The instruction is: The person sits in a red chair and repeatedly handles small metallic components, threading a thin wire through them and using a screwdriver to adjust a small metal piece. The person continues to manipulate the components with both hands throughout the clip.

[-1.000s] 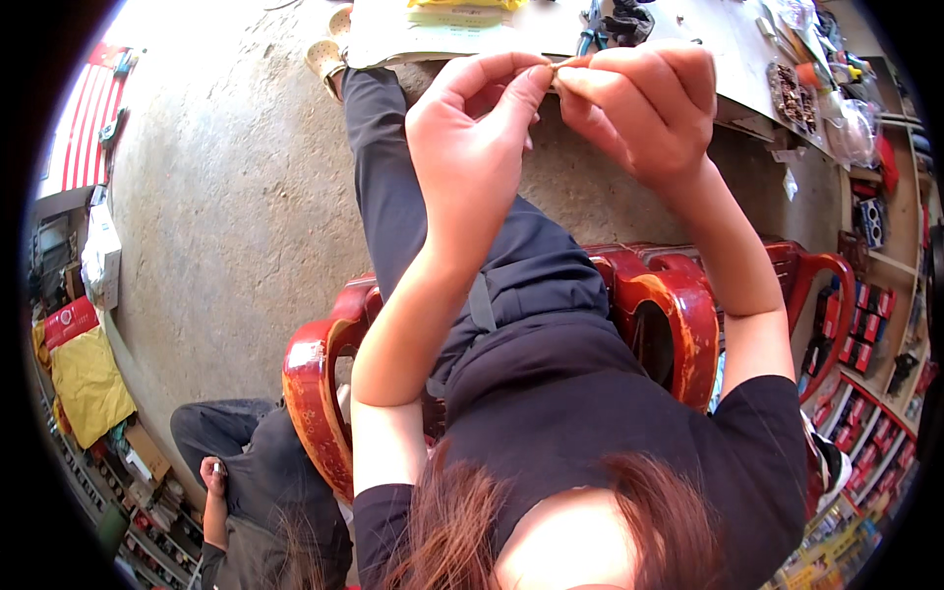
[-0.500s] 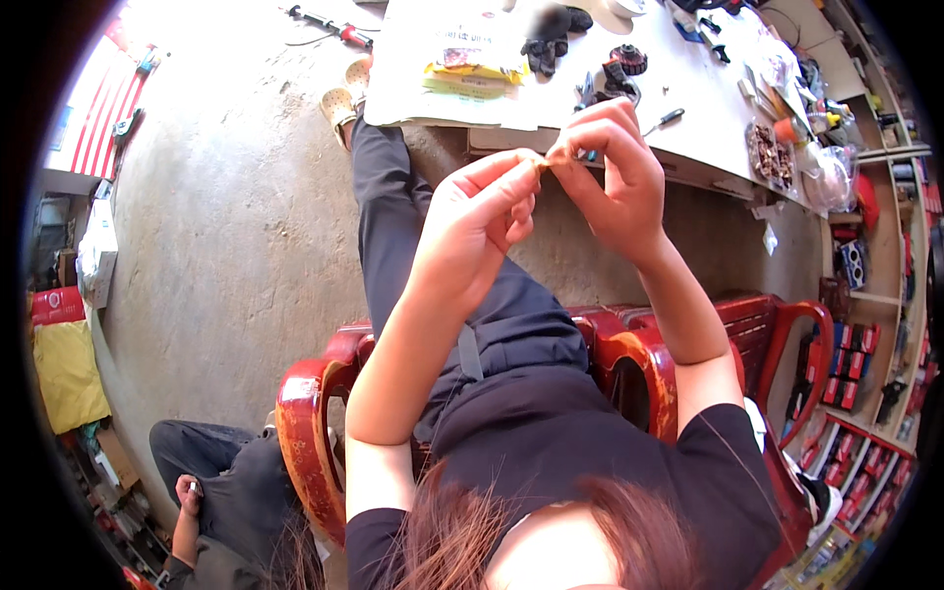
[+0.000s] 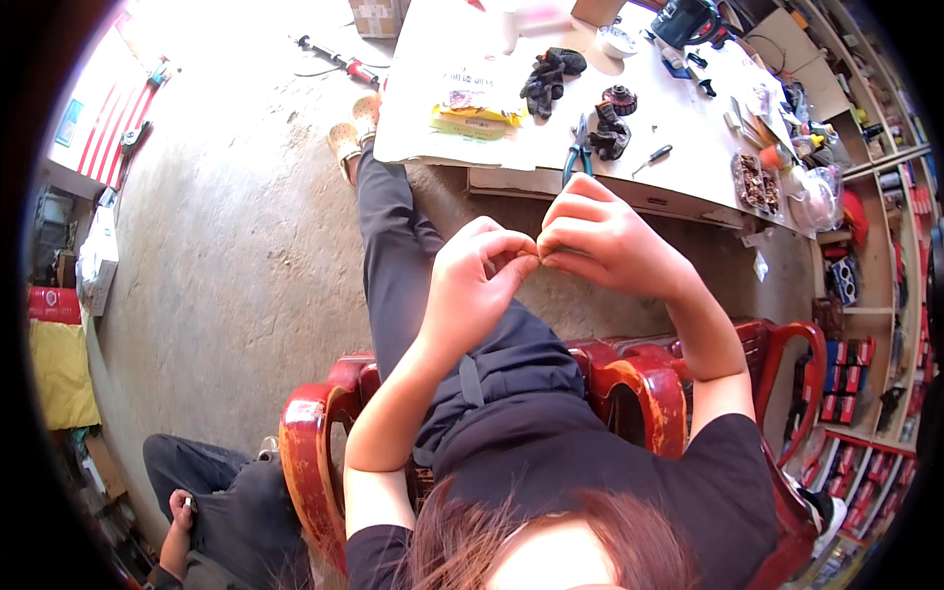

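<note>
My left hand point(image 3: 477, 280) and my right hand point(image 3: 610, 236) meet fingertip to fingertip above my lap, short of the table's front edge. Thumb and forefinger of each are pinched together. Whatever lies between them is tiny and mostly covered by the fingertips, so I cannot make it out. Just past my right hand, pliers with teal handles point(image 3: 578, 155) rest at the edge of the white table point(image 3: 688, 128). Beyond them lie a dark glove point(image 3: 612, 136) and a round dark part point(image 3: 619, 98). A screwdriver point(image 3: 653, 160) is to their right.
Black gloves point(image 3: 551, 84) and a yellow packet point(image 3: 479, 110) lie farther back. A clear tray of copper-coloured parts point(image 3: 757, 184) stands at the table's right. Red wooden armrests point(image 3: 310, 442) flank me. Another person's hand point(image 3: 182, 507) shows at lower left, beside shelves point(image 3: 875, 324) far right.
Both hands have come down and nearer to me, still pinched together. The pliers and more of the tabletop now show. A yellowish bit seen between the fingertips before is now mostly hidden.
</note>
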{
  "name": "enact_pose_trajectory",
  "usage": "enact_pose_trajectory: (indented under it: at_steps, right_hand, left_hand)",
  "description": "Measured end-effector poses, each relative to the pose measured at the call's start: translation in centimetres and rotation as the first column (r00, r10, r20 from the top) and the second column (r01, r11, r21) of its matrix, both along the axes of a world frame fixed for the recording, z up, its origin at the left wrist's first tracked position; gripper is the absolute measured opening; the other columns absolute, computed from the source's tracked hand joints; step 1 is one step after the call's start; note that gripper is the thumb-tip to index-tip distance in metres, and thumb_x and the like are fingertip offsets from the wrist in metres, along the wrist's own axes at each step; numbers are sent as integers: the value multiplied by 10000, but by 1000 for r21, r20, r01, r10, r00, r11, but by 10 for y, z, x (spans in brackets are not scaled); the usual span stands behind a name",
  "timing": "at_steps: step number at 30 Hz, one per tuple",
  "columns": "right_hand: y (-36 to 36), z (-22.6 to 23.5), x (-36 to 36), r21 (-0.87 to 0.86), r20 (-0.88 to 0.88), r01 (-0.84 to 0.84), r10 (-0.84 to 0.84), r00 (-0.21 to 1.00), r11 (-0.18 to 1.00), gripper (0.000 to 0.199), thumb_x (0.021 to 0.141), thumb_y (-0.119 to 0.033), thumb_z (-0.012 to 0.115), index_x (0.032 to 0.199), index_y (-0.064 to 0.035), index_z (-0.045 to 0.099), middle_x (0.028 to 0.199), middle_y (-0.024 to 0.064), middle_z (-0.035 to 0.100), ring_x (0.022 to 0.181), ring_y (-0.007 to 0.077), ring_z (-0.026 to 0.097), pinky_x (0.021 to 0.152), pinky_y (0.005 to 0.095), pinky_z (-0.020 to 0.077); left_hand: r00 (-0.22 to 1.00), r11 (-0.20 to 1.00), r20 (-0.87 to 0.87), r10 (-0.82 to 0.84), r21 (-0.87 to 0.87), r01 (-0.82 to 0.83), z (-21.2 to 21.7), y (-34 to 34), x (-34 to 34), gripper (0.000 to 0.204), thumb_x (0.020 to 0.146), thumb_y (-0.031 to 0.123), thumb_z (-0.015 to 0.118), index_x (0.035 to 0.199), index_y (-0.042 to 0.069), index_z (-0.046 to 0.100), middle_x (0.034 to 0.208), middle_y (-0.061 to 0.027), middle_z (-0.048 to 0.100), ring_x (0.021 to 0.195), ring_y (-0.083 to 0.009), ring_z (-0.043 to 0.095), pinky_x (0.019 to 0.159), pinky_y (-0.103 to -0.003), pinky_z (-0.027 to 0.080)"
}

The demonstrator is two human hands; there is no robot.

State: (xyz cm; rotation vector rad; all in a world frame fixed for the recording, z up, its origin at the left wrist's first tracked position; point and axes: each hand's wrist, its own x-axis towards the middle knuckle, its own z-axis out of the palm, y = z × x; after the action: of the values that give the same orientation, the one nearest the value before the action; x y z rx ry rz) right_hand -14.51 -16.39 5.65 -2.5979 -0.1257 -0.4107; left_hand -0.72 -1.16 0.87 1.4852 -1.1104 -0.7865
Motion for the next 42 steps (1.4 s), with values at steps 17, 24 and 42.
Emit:
enact_pose_trajectory:
  at_steps: [17,24,42]
  right_hand:
    - [29,-69,-20,-419,678,616,-221,701,667,214,690,-238,803,887,-240,719,1025,-55,498,977,157,433,790,309,358]
    - [45,-64,-20,736,97,362,-619,779,572,287,823,-133,711,1076,-26,626,959,74,606,912,171,555,856,296,435]
    - [27,-61,-21,-95,185,127,-108,977,987,164,695,-106,684,853,-94,644,886,-2,640,811,179,589,838,336,428]
  left_hand:
    - [226,986,-972,67,30,-164,-28,-6,-36,174,921,82,626,1067,-12,629,807,25,585,608,-27,435,504,-177,329]
    - [776,942,-591,220,-80,-327,-23,-6,-36,111,898,18,640,1007,4,656,804,30,566,669,-15,470,551,-163,361]
    - [803,941,-592,-63,233,246,-53,11,7,189,855,155,710,997,33,679,854,32,630,721,-37,527,630,-178,415]
